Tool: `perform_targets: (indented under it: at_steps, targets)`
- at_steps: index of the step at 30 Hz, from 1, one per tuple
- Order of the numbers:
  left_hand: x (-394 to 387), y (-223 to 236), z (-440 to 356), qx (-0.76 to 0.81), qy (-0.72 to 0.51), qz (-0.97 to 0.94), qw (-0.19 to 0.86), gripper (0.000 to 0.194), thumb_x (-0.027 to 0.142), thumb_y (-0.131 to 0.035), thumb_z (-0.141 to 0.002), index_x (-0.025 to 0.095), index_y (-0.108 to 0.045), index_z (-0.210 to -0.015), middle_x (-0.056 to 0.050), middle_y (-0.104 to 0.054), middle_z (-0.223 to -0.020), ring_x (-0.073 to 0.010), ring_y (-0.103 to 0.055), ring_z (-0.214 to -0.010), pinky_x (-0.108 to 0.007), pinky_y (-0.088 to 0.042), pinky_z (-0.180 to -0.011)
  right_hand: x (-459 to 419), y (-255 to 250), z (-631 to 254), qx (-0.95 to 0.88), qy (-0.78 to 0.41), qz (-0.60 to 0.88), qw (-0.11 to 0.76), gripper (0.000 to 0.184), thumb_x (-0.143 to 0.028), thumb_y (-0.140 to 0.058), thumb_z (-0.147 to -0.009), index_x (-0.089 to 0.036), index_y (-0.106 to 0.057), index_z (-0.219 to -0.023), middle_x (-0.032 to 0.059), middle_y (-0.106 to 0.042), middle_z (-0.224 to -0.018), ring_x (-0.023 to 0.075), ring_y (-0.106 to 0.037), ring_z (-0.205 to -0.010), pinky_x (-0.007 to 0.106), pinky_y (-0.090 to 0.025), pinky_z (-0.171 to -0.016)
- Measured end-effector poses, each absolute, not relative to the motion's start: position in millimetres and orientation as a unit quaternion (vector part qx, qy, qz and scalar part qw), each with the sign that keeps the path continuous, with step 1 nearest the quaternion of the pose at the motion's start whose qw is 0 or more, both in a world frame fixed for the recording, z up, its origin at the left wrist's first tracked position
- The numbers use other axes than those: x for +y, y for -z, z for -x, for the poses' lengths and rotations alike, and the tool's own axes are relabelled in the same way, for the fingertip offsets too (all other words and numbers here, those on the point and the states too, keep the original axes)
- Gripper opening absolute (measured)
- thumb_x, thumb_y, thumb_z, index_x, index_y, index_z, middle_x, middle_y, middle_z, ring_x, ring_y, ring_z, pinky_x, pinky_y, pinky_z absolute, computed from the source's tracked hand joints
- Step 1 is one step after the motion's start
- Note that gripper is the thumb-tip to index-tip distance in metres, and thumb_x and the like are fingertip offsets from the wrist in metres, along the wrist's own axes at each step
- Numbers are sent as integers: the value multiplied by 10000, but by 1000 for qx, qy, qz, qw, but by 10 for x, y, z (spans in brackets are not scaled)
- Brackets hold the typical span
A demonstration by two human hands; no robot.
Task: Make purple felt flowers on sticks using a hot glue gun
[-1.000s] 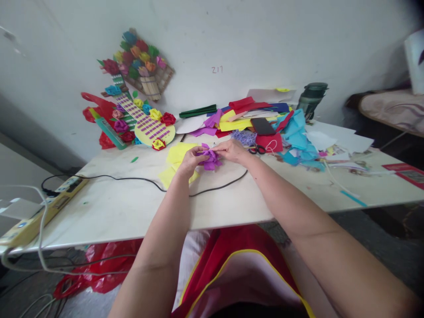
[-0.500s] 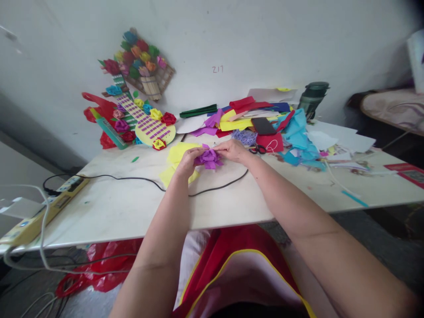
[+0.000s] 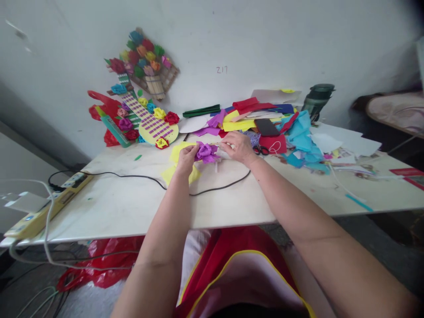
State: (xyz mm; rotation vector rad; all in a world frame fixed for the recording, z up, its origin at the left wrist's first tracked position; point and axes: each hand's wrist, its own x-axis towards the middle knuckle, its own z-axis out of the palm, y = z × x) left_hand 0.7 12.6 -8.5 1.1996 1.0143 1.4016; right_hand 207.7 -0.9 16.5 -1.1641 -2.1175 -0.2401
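Between my two hands is a purple crepe-paper flower, just above the table. My left hand pinches its left side, with fingers and thumb pressed together. My right hand is to the flower's right, fingers curled in a pinch around something thin and pale that reaches toward the flower; its kind is too small to make out. Yellow crepe paper lies under and beside my left hand. Scissors with dark handles rest right of my right hand, near a purple shredded bundle.
A paper-flower guitar and a green glue bottle stand at the back left. Coloured paper, a phone and a dark bottle are at the back. A black cable crosses the table; a power strip lies left.
My right hand has drawn a little away from the flower, its fingers more curled. The flower has turned and now shows its rounded face more. The whole view has shifted slightly.
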Motion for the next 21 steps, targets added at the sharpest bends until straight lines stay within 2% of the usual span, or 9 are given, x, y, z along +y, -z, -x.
perform_targets:
  at_steps: [3, 6, 9, 15, 18, 21]
  targets:
    - [145, 81, 18, 431, -601, -484, 468, 382, 489, -789, -649, 150, -615, -630, 34, -540, -509, -63, -477, -475, -192, -411, -505, -31, -161, -2082, -818, 78, 510, 253, 297, -256, -480, -874, -164, -763, -861, 104, -738, -893, 229, -644, -854, 319, -443, -749]
    - [133, 53, 25, 444, -623, -473, 437, 374, 460, -762, -698, 152, -581, -586, 47, -476, -468, -50, -410, -441, -182, -356, -462, -22, -140, -2097, -819, 62, 547, 163, 281, -257, -537, -814, -185, -746, -988, 119, -729, -1037, 273, -649, -960, 337, -451, -771]
    - [112, 21, 21, 453, -637, -470, 410, 385, 452, -735, -732, 153, -557, -566, 49, -446, -459, -49, -381, -436, -180, -327, -444, -12, -120, -2097, -818, 53, 559, 121, 404, -253, -556, -785, -166, -681, -1159, 164, -660, -1207, 325, -599, -1111, 379, -464, -851]
    - [116, 23, 7, 442, -655, -483, 378, 426, 481, -703, -758, 158, -522, -548, 57, -394, -446, -49, -343, -420, -186, -304, -422, -20, -28, -1988, -807, 31, 588, 53, 602, -174, -526, -774, -133, -496, -1374, 195, -620, -1249, 325, -571, -1162, 408, -466, -920]
    - [132, 39, 16, 441, -664, -486, 360, 444, 504, -698, -754, 165, -505, -544, 56, -389, -451, -52, -344, -422, -190, -305, -419, -19, -3, -1950, -794, 33, 604, 56, 518, -188, -510, -804, -120, -545, -1316, 195, -637, -1233, 322, -586, -1150, 406, -473, -910]
    - [140, 49, 30, 431, -675, -492, 343, 476, 529, -691, -750, 173, -465, -530, 57, -375, -457, -52, -332, -428, -193, -293, -415, -21, -39, -1983, -784, 42, 615, 70, 411, -301, -548, -830, -126, -627, -1194, 195, -678, -1149, 328, -622, -1088, 412, -479, -886]
